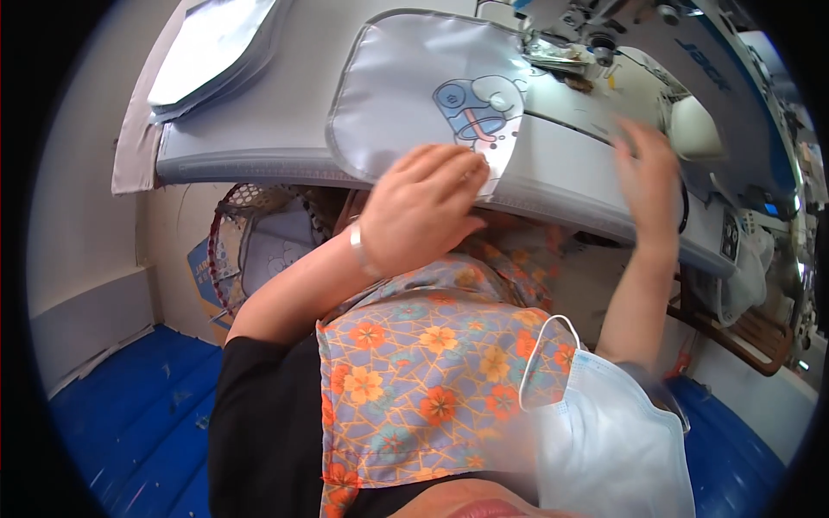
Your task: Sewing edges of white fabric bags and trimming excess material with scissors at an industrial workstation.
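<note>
A pale grey panel [401, 73] with rounded corners and dark edging lies on the sewing table, a blue-and-white cartoon print at its right side. My left hand [423, 207], a bracelet at the wrist, rests over the panel's near edge. Its fingers lie bent on the material and the thumb points away from them, with nothing visibly gripped. To the right, my right hand [649, 173] hovers near the machine bed, apart from the panel. Its fingers are spread, the tips blurred, and nothing shows in them. The sewing machine's needle area [602, 47] is beyond the panel's far right corner.
Stacked pale panels [211, 60] sit at the table's far left. Below the table edge, a mesh basket [226, 250] holds grey printed pieces. The machine head [734, 95] overhangs the right side, with a white cone-like part [695, 129] beneath. A face mask [613, 432] hangs over my floral apron [432, 380].
</note>
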Demonstrator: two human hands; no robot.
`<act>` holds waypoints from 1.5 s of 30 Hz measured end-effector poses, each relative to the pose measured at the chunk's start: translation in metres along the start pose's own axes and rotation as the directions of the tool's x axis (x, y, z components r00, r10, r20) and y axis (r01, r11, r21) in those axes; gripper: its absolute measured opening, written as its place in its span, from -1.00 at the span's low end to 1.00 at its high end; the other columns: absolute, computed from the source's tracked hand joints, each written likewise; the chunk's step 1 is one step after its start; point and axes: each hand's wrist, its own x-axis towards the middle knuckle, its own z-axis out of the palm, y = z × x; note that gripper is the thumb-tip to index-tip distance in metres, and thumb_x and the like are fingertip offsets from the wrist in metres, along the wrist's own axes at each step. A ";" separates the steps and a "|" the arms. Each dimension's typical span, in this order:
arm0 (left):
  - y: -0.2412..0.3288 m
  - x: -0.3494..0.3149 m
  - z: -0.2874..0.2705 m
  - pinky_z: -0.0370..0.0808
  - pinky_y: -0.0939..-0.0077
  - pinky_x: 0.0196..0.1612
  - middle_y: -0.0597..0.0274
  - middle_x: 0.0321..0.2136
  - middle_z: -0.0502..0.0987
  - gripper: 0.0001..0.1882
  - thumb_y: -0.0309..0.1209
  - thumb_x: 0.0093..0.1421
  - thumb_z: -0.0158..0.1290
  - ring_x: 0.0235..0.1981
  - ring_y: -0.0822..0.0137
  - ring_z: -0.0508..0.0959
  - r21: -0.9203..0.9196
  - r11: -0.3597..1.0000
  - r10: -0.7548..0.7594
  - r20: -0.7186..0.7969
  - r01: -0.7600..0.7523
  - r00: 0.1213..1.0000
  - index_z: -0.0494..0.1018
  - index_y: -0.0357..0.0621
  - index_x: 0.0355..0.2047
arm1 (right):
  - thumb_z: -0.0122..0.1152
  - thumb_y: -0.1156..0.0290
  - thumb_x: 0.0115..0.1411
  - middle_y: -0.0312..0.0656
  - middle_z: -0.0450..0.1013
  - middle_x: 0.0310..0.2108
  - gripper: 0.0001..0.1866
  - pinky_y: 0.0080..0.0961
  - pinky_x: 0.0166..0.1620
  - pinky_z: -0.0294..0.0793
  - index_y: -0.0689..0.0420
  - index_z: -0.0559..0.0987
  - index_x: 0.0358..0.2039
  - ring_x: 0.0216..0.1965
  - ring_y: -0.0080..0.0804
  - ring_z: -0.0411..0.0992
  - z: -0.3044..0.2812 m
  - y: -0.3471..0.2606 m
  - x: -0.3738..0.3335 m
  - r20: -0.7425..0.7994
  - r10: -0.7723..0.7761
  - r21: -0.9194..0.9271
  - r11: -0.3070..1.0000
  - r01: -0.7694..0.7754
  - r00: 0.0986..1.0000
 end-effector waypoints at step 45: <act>-0.113 0.124 0.074 0.55 0.25 0.04 0.27 -0.15 0.59 -0.79 -0.53 0.11 0.03 0.02 0.18 0.56 0.250 0.968 -0.071 0.263 0.003 0.962 0.58 -0.12 -0.26 | 0.22 0.61 0.07 -0.21 0.48 -0.19 -0.64 -0.28 0.00 0.52 0.11 0.67 -0.09 -0.10 -0.18 0.47 0.076 -0.063 0.056 -0.211 -0.291 0.010 0.954 0.300 0.933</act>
